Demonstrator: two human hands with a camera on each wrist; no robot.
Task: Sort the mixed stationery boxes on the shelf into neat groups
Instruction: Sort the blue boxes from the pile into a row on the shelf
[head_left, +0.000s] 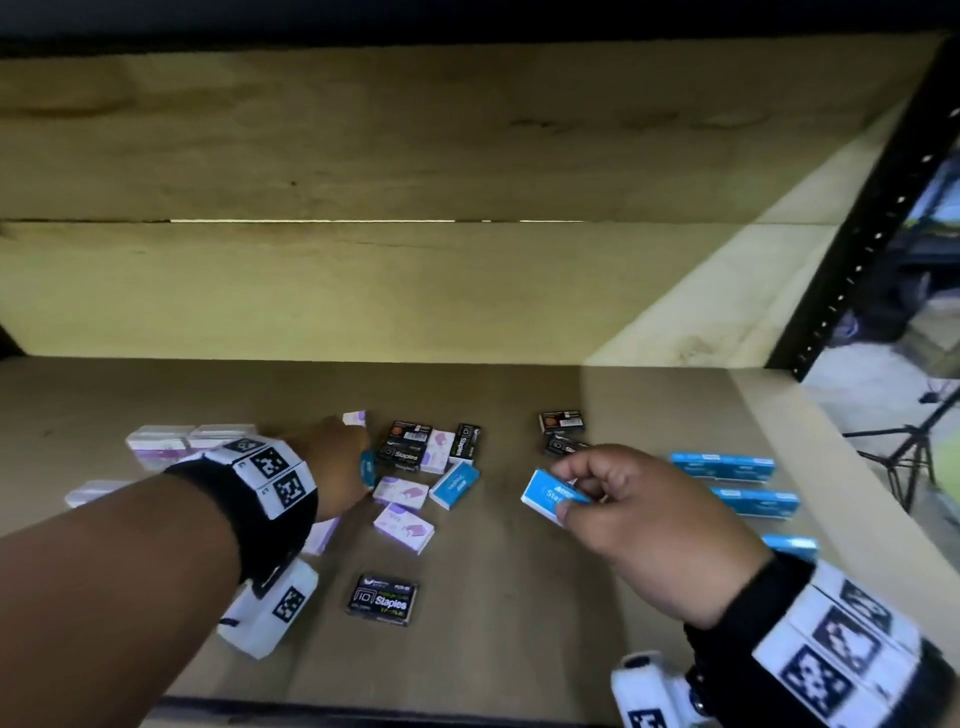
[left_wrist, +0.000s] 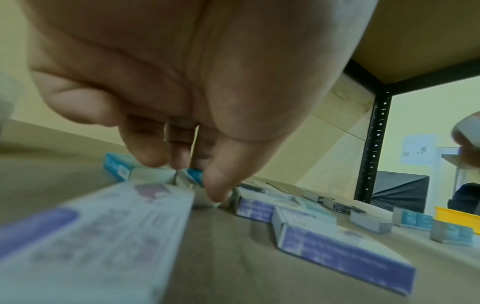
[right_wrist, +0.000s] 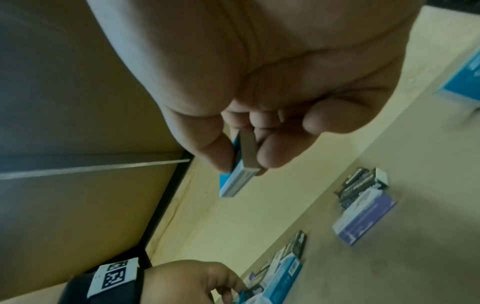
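Observation:
Small staple boxes in blue, purple-white and black lie mixed on the brown shelf (head_left: 519, 597). My right hand (head_left: 563, 493) pinches a blue box (head_left: 540, 493) between thumb and fingers, lifted above the shelf; the right wrist view shows that blue box (right_wrist: 231, 183) edge-on in the right hand (right_wrist: 244, 164). My left hand (head_left: 337, 462) reaches into the mixed pile (head_left: 415, 452). There its thumb and fingers (left_wrist: 155, 158) close on a blue box (left_wrist: 194, 174) standing on edge. Purple-white boxes (head_left: 171, 441) sit grouped at the back left, and blue boxes (head_left: 722, 465) lie in a row at the right.
Two black boxes (head_left: 561, 421) lie apart right of the pile, and one black staples box (head_left: 383, 600) lies near the front. A black upright post (head_left: 872, 234) bounds the shelf's right side, with a tripod (head_left: 909, 452) beyond. A yellow bin (left_wrist: 454, 216) shows past the shelf.

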